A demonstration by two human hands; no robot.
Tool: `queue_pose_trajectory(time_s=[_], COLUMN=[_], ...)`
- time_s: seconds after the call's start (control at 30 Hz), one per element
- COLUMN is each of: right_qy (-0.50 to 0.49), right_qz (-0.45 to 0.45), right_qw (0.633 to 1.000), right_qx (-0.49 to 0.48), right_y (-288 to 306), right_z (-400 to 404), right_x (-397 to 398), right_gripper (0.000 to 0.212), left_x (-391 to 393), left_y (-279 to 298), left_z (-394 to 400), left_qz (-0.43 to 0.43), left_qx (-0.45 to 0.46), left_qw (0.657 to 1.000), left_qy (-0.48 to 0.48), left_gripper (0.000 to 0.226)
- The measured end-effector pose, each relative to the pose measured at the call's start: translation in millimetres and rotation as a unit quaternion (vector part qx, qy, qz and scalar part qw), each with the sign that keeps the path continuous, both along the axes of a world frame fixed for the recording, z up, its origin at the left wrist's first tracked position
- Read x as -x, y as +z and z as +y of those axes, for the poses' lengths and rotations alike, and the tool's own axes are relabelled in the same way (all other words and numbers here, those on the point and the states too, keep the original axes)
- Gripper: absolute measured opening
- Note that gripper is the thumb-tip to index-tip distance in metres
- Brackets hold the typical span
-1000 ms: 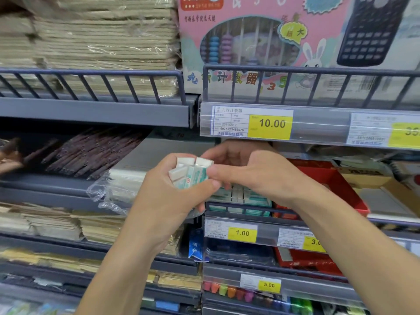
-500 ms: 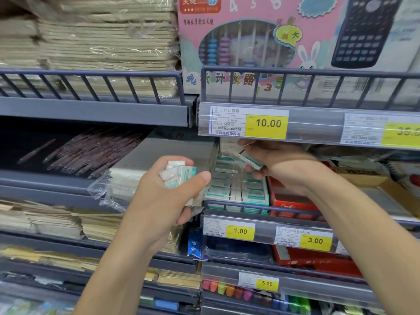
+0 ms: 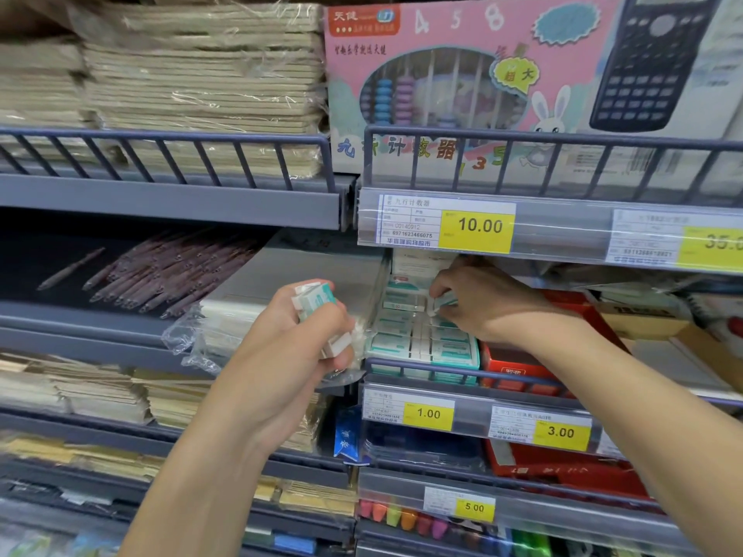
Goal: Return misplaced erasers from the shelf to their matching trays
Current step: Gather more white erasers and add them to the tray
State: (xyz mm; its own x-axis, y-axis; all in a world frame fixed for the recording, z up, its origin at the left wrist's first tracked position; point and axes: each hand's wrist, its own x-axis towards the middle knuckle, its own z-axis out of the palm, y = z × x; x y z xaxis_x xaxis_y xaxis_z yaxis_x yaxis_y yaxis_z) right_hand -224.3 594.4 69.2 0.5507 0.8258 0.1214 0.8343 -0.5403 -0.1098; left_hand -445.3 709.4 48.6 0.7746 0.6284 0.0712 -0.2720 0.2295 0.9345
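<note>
Whereas half a second ago it hovered above the tray, the right hand (image 3: 488, 301) now lowers a pinched eraser (image 3: 444, 302) onto the eraser tray (image 3: 426, 357); the left hand (image 3: 299, 335) still clutches a bundle of erasers (image 3: 315, 301), so returns remain.

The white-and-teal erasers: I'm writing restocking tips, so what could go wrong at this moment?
1. The left hand grips a loose bunch of white-and-teal sleeved erasers; some stick out above and below the fingers and could slip out.
2. The right hand pinches one eraser over the tightly packed eraser tray; pressing it in might knock neighbours out of line.
3. The tray sits beside a red box, so a dropped eraser could land there.
</note>
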Motion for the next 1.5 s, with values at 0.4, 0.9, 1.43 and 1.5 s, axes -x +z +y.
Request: queue_pose_trajectory(time_s=[0.4, 0.9, 1.43, 1.5], right_qy=[0.031, 0.097, 0.137, -0.002], right_qz=[0.027, 0.266, 0.350, 0.252], right_qw=[0.998, 0.940, 0.882, 0.944], right_qx=[-0.055, -0.189, -0.284, -0.213], right_y=[-4.1, 8.6, 15.0, 18.2], right_z=[3.7, -8.7, -18.6, -22.4], right_x=[-11.9, 21.9, 82.3, 65.6], right_gripper=[0.014, 0.010, 0.023, 0.049], left_x=[3.3, 0.7, -2.2, -0.9], left_y=[3.6, 3.3, 2.0, 2.1], left_z=[-5.6, -5.2, -7.7, -5.1], left_qz=[0.015, 0.022, -0.015, -0.008], left_qx=[-0.067, -0.130, -0.097, -0.084], left_qw=[0.998, 0.991, 0.995, 0.996], left_qy=[-0.014, -0.027, 0.018, 0.041], left_gripper=[0.032, 0.028, 0.040, 0.030])
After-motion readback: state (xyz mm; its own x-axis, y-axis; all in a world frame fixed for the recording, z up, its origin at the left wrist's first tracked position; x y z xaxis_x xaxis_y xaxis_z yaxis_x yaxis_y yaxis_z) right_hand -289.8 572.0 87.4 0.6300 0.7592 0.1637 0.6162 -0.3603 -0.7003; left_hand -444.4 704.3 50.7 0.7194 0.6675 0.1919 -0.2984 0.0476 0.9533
